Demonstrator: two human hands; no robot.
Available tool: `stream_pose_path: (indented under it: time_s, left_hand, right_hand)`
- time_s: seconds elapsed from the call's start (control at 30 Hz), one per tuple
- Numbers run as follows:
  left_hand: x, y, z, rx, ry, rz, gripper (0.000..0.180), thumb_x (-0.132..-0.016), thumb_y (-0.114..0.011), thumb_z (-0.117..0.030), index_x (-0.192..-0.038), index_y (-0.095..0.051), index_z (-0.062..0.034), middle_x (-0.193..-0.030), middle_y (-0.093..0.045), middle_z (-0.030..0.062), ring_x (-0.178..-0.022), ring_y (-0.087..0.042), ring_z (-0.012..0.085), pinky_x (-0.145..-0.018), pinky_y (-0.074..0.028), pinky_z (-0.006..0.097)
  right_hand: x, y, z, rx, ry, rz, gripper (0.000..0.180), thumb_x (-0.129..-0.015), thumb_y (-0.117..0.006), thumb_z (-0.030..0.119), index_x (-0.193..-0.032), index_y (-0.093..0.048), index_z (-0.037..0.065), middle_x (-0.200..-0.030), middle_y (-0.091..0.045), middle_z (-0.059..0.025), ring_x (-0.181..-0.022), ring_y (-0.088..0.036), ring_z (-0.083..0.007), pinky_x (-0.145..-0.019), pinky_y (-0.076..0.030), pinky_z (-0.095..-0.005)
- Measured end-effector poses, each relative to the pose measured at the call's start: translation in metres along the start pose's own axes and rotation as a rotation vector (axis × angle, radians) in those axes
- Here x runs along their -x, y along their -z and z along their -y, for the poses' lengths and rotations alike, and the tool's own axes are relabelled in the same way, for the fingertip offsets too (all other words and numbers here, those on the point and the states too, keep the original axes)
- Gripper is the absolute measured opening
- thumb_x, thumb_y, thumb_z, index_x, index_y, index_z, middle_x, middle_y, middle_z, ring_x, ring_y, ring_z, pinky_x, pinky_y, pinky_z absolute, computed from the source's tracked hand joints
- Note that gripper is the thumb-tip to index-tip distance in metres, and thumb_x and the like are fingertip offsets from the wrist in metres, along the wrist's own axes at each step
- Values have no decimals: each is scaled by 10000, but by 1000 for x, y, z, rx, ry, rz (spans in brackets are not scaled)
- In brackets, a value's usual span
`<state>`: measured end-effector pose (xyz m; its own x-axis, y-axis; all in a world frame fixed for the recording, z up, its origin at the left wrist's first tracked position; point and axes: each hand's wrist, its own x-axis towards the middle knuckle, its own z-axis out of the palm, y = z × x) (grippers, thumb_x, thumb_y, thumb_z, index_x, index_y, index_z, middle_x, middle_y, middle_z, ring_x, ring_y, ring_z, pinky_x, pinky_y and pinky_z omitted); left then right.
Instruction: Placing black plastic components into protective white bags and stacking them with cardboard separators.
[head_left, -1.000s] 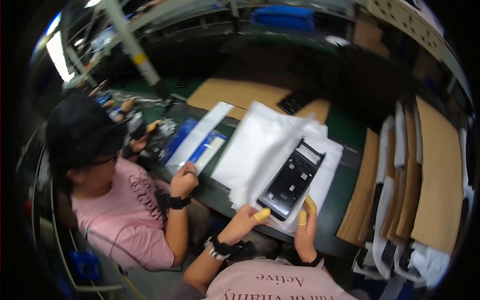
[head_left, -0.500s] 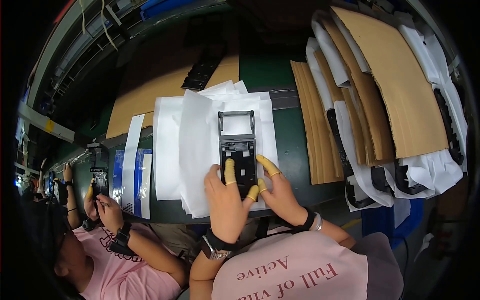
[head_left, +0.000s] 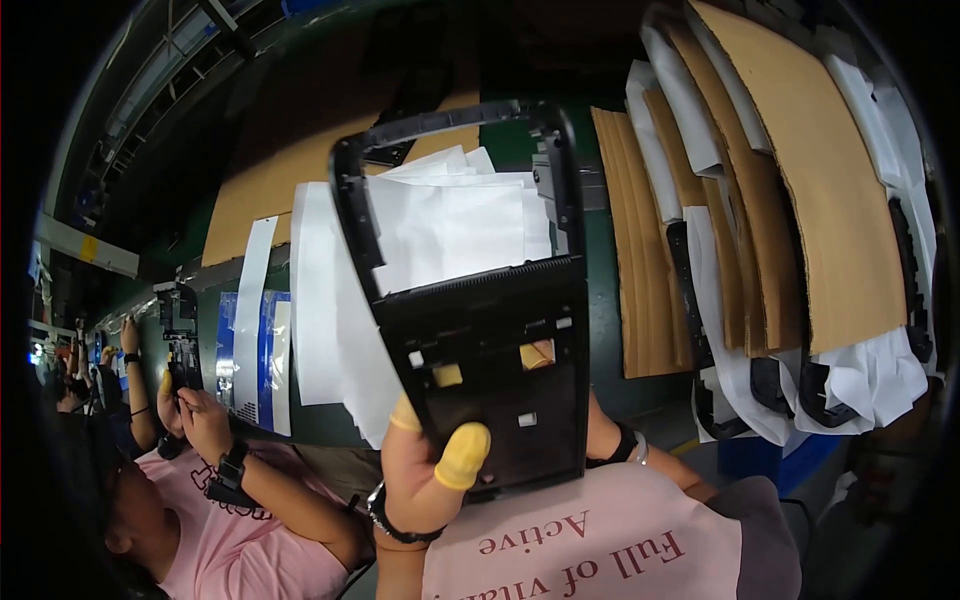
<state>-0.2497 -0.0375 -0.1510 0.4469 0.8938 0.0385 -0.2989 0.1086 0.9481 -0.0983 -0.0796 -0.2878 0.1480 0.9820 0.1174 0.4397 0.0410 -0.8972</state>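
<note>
Black frame (head_left: pixel 490 400) is rising off white sheets (head_left: pixel 320 300), overhanging their near edge | left hand (head_left: pixel 418 485) is gripping its side, right hand (head_left: pixel 602 430) is hiding behind — grip unclear | steadying both edges is probably limiting flex

Ctr was well lit, white sheets (head_left: pixel 450 225) brightest. Rear was v. dim; shadow fell across upper pt of flat cardboard (head_left: pixel 245 225). Black frame (head_left: pixel 500 375) looked fairly sharp; far-L bkgd was soft. Fisheye bent outer edges, corners went blk.
</note>
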Motion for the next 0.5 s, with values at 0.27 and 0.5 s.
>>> stream_pose_path:
  time_s: [0.27,0.5]
  left_hand:
    - [0,-4,1,-10,-25,-99,415,-838,-678,-184,-1156,-499,12,-971,-586,39,-788,-535,83,-729,-445,228]
    - [-9,22,-29,-52,74,-148,506,-880,-615,-229,-1275,-443,37,-1102,-601,102,-912,-612,151,-797,-502,272]
  right_hand:
    - [-1,-4,-3,-102,13,-51,373,-864,-544,74,-1202,-514,-80,-1352,-421,-217,-1330,-318,-334,-1064,-327,-383]
    - [-6,0,23,-100,4,6,352,-862,-539,68,-1183,-528,-76,-1339,-421,-233,-1317,-327,-350,-1049,-345,-393]
